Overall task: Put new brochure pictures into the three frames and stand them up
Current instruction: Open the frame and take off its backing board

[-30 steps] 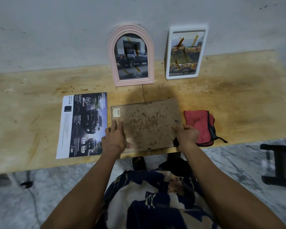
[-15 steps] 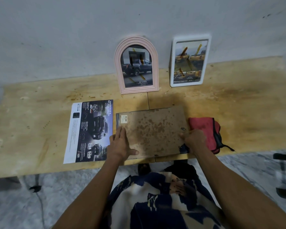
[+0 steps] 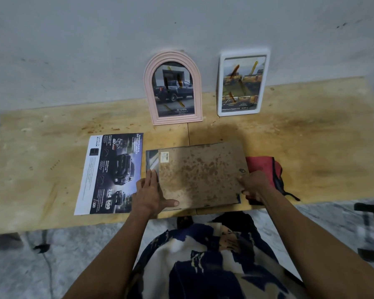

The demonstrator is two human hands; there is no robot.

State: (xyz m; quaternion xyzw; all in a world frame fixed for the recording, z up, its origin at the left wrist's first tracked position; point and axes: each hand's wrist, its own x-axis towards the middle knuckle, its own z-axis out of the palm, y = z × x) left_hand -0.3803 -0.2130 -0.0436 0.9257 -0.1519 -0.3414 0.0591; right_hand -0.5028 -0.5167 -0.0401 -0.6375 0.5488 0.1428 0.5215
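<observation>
With two frames already standing, the left hand (image 3: 148, 196) lies flat and the right hand (image 3: 254, 183) pinches the backing board (image 3: 200, 174) of the third frame (image 3: 152, 161), which next must slide clear.

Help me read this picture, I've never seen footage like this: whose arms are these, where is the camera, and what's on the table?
The camera sits on a person's head, looking down at their own arms. The left hand lies flat on the face-down frame; the right hand grips its brown backing board, slid slightly aside. On the wooden table lie a brochure and a red cloth. A pink arched frame and a white frame stand against the wall.
</observation>
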